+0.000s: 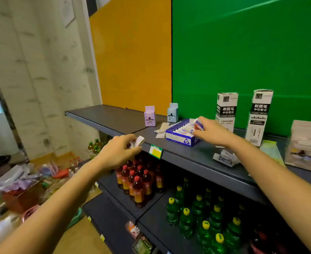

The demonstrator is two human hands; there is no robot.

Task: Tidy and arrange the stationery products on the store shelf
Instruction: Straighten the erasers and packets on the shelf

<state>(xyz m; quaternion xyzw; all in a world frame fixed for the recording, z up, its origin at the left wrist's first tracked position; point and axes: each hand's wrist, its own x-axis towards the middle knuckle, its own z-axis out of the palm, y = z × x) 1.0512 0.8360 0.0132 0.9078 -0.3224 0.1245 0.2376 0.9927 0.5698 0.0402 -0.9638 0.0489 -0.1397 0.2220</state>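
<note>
Pinching a small wrapped packet (198,124) in the right hand (211,132) over the blue display box (180,136) mid-shelf, a second packet (138,141) in the left hand (119,153) at the shelf (110,118) near edge; probably light, stiff, slick, so best gripped across the narrow sides.

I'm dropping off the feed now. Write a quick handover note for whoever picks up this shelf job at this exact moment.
Left hand: grips a small packet at the front edge of the top shelf.
Right hand: pinches a second packet over the right end of the blue box.
Done: a row of packets sits in the blue box; two tall white boxes stand upright behind it.
Left: probably seat both packets, clear the paper slips beside the box, and place the wrapped item lying near the shelf front.
</note>
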